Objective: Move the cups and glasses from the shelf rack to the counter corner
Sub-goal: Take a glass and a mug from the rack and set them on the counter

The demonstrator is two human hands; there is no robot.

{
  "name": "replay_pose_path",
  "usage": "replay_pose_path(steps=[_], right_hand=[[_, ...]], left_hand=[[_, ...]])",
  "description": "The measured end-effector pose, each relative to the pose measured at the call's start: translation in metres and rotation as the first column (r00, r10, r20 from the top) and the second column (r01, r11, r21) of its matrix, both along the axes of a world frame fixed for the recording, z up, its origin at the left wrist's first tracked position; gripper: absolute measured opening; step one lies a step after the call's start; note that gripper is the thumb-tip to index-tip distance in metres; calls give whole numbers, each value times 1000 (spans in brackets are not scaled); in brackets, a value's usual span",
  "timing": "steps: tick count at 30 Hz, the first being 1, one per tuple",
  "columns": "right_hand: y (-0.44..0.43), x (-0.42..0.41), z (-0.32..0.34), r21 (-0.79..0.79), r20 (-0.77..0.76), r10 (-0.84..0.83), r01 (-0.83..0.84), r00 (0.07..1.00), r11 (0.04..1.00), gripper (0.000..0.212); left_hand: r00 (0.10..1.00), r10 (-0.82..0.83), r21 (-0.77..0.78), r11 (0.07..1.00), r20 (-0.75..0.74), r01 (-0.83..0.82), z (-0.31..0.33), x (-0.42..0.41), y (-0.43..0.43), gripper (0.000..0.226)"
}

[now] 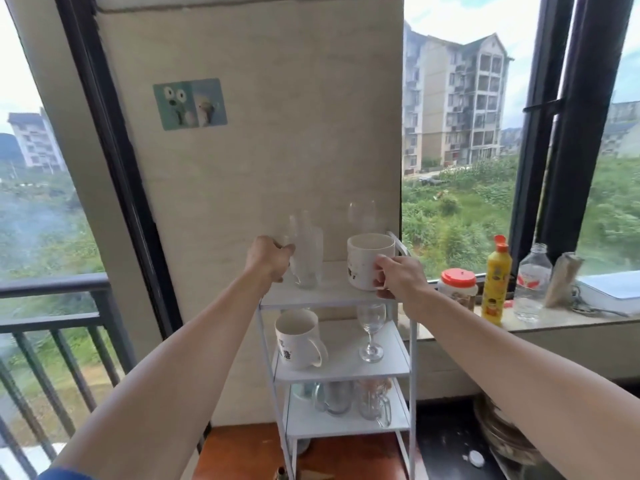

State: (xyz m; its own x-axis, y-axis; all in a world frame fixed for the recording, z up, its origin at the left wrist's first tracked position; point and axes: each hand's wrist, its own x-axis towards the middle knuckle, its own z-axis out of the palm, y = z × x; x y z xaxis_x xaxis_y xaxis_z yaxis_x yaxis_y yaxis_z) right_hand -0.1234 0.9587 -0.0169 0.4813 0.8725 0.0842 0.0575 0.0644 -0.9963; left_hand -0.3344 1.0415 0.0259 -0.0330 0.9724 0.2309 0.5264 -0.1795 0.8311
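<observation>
Fingers [381, 268] of the right hand [401, 277] curl around the handle of the white mug [369, 259] on the top shelf of the white shelf rack [412, 341]. They look closed on that handle, and the mug sits at about nine o'clock from the hand, touching it. The mug stands straight up, open side to the sky, so it looks like it needs to go straight up first and then away. The left hand [268, 258] is wrapped around the tall clear glass [306, 258] on the same shelf. That glass is at about three o'clock from the left hand and also stands upright. Behind the mug, at about twelve o'clock from it, is a wine glass [362, 216] that is hard to see, so a lift that leans back could knock it. Each hand is right at its own cup, so neither has to reach across. One shelf down are another white mug [298, 341] and a small wine glass [371, 332], well apart from each other. Lowest are some clear glass mugs [353, 398], close together. I cannot see the counter corner clearly from here. Most of the job looks still to be done.
</observation>
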Motion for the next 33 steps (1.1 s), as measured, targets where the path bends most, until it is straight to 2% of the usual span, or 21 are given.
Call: replay_pose_path(steps=[2,6,10,14,16,19,23,26,33], right_hand=[[-7,15,-9,-52,-36,29,-31,999,998,27],[-12,16,-14,-71,-71,53,-58,996,996,31],[-12,14,-9,-28,-95,90,-93,991,995,31],[-20,22,2,29,-137,114,-111,984,993,36],[-38,27,0,35,-165,152,-149,974,988,43],[-72,36,-2,56,-206,210,-203,956,978,37],[-128,49,-12,78,-254,188,-173,949,982,37],[-179,61,-30,48,-282,83,-72,956,996,42],[-332,110,-80,-76,-216,-239,228,947,971,49]], left_hand=[[986,-38,-97,994,162,54,-19,18,-12,23],[921,-105,-171,969,374,179,-29,25,-20,25],[841,-109,-162,960,530,227,-28,19,-27,42],[746,-147,-130,945,650,300,-20,8,-38,42],[718,-175,-135,926,674,353,-23,1,-54,41],[659,-243,-126,879,711,460,-32,-6,-80,40],[612,-334,-130,798,717,588,-52,-1,-111,42],[573,-392,-163,707,720,688,-74,12,-134,49],[552,-496,-273,527,670,805,-136,94,-205,34]])
